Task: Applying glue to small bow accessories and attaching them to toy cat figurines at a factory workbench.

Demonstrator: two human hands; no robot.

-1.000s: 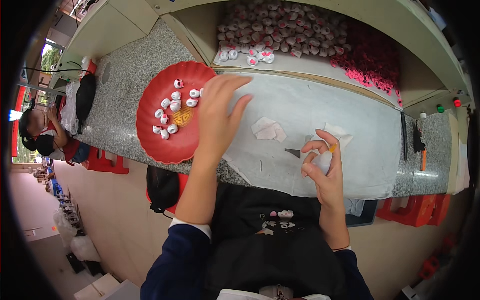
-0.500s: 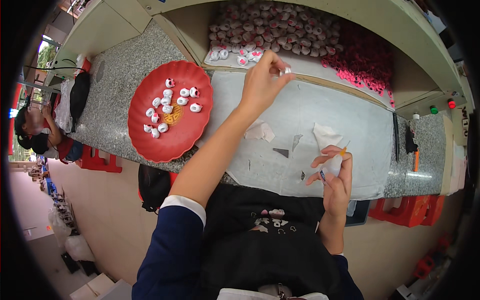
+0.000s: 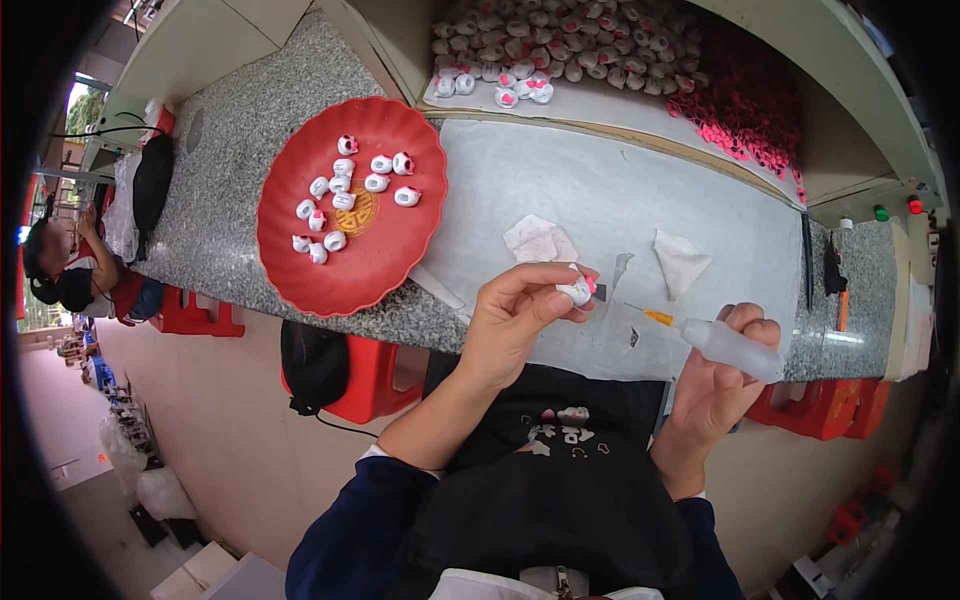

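Ok so L side first: left hand (image 3: 520,315) has a small white bead-like pc w/ pink on it (image 3: 575,288) pinched b/w thumb and fingertips, held up over the white sheet (image 3: 600,175) near its front edge. Right hand (image 3: 722,385) has its fingers closed round a cloudy squeeze bottle (image 3: 738,350), tipped nearly flat, w/ the orange nozzle (image 3: 658,317) pointing at that pc (close, but there's a gap, not touching).

Red scalloped plate (image 3: 402,255) sits left of the sheet on the speckled counter (image 3: 225,200), w/ more white pcs (image 3: 376,183) scattered on it, approx a dozen. 2 crumpled white tissues (image 3: 540,240) (image 3: 682,262) are on the sheet, well apart. Shelf behind has a big heap of white pcs (image 3: 570,45) and, to its right, a pile of pink bits (image 3: 750,120) (too small to make out tbh). Another person (image 3: 105,265) is way off left.
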